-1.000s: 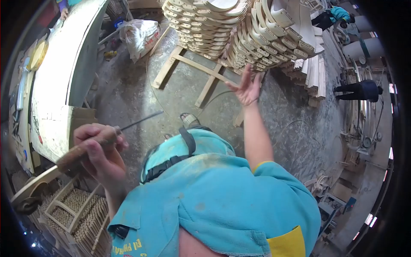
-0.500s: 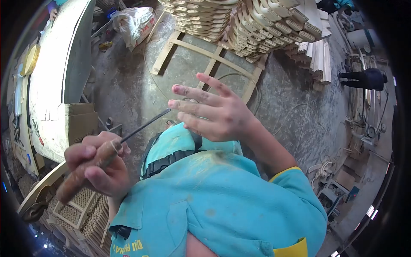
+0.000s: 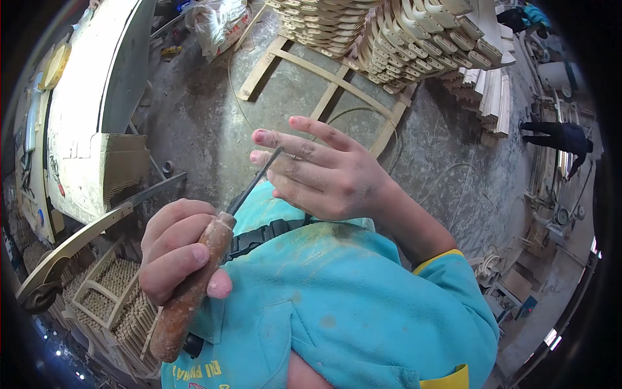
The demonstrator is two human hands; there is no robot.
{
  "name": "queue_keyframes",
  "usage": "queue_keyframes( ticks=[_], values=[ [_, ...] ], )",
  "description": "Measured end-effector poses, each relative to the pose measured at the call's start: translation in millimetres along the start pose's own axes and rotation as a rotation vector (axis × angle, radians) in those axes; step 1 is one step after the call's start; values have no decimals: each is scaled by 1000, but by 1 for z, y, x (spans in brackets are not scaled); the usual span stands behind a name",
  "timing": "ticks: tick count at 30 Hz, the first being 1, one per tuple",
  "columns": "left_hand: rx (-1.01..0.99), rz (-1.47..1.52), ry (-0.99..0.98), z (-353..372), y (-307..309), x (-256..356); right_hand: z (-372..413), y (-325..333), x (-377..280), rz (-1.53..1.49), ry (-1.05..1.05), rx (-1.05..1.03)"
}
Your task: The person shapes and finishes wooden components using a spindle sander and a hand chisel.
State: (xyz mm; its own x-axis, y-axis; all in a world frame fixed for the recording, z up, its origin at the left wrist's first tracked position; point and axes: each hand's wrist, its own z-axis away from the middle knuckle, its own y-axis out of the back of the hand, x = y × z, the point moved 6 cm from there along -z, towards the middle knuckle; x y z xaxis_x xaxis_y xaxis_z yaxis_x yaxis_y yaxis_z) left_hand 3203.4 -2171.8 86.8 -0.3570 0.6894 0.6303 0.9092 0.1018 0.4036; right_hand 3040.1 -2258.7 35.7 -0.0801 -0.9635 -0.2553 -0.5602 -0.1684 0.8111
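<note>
My left hand (image 3: 175,249) is wrapped around the worn wooden handle of a thin tool (image 3: 194,285). From the handle, a narrow dark metal shaft slants up and right, and its tip overlaps the fingers of my right hand (image 3: 330,168). That hand is raised in front of my waist, fingers stretched out and apart, with its back towards the camera. Dust marks the fingers. A turquoise shirt (image 3: 337,285) and a black buckled strap (image 3: 269,236) show below both hands.
Stacks of curved wooden parts (image 3: 427,39) rise at the back beside a wooden pallet frame (image 3: 311,68). A white-topped workbench (image 3: 81,84) runs along the left, near a cardboard box (image 3: 123,168) and a curved wooden piece (image 3: 74,243). A person (image 3: 560,137) stands far right.
My left hand has moved right and slightly down, the tool now pointing more steeply up. Its tip has come across my right hand's fingers, which have shifted slightly left.
</note>
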Motion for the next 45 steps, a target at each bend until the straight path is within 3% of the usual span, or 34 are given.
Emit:
queue_keyframes(
  ticks=[7,19,31,37,45],
  values=[
    [193,-63,15,6,-2,6,0,-2,-4,0,22,31],
    [81,-173,-68,-4,-7,13,-1,-3,-8,40,61,115],
    [324,-17,15,17,3,-4,-11,1,-1,-15,39,216],
    [71,-12,30,11,12,1,-15,-1,-2,-48,35,220],
    [100,-48,-40,13,7,1,-17,1,1,-49,63,194]
  ],
)
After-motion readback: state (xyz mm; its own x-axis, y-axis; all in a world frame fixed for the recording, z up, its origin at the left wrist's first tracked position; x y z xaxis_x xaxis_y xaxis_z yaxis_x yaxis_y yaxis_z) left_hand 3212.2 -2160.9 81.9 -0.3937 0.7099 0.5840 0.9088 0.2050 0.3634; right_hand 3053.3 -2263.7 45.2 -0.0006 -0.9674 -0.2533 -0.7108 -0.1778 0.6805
